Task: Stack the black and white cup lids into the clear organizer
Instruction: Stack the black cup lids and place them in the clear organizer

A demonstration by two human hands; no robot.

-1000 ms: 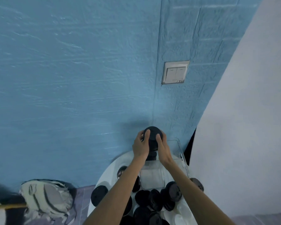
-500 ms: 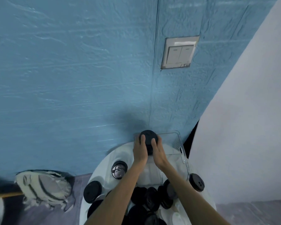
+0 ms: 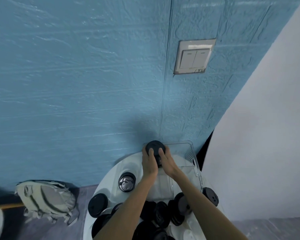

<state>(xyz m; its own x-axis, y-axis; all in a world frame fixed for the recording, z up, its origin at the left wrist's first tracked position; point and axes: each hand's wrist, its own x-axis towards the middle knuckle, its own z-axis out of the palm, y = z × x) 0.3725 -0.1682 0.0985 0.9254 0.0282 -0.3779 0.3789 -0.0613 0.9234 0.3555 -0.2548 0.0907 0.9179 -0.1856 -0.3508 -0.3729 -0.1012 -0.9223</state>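
At far left a grey-and-cream striped backpack (image 3: 47,200) lies on the floor against the blue textured wall (image 3: 76,84). To its right stands the round white table (image 3: 111,181), with loose black cup lids on it: one black lid (image 3: 97,205) lies flat near the table's left edge, and a lid with a flip tab (image 3: 127,182) lies flat just beyond it, closer to the wall. Further right, the left hand (image 3: 150,161) and the right hand (image 3: 166,161) together hold a stack of black lids (image 3: 155,150) over the far left corner of the clear organizer (image 3: 192,153). The fingers of both hands are curled round the stack's sides, thumbs lying on its near face. The stack lies on its side, its long axis running away from the person toward the wall, the round top of the end lid facing up and toward the camera. Whether the stack touches the organizer's floor cannot be told. Near the person, a heap of black lids (image 3: 163,215) crowds the table in front of the organizer, and one more dark lid (image 3: 210,198) sits at the organizer's right corner. High on the wall is a double light switch (image 3: 194,57), and at right a white wall (image 3: 267,135).
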